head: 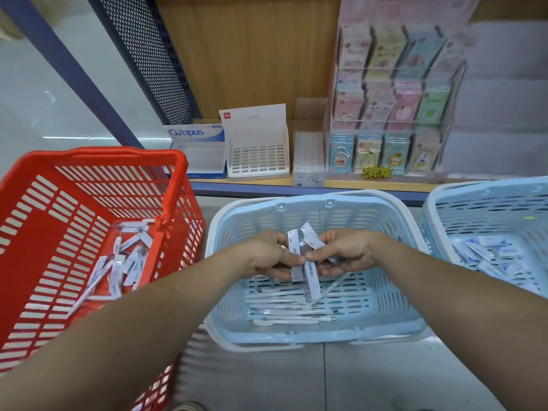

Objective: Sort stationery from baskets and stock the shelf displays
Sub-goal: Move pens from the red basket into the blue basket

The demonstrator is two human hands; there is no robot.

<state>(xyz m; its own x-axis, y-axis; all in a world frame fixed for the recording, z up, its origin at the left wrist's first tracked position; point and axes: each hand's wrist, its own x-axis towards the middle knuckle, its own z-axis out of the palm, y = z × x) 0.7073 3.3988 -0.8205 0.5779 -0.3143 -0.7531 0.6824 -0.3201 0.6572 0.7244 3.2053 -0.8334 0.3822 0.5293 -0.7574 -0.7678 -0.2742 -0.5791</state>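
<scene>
Over the middle blue basket [394,330], left hand [268,256] and right hand [345,252] pinch white packets [299,256] between curled fingers, probably gathering them for the shelf [237,181]

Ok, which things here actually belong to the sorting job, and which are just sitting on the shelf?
Job: left hand and right hand, both gripping the tagged packets; middle blue basket of pens; red basket; right blue basket; white slotted display box; Campus box.
Lying about: acrylic card rack; clear box; yellow price tag.
</scene>
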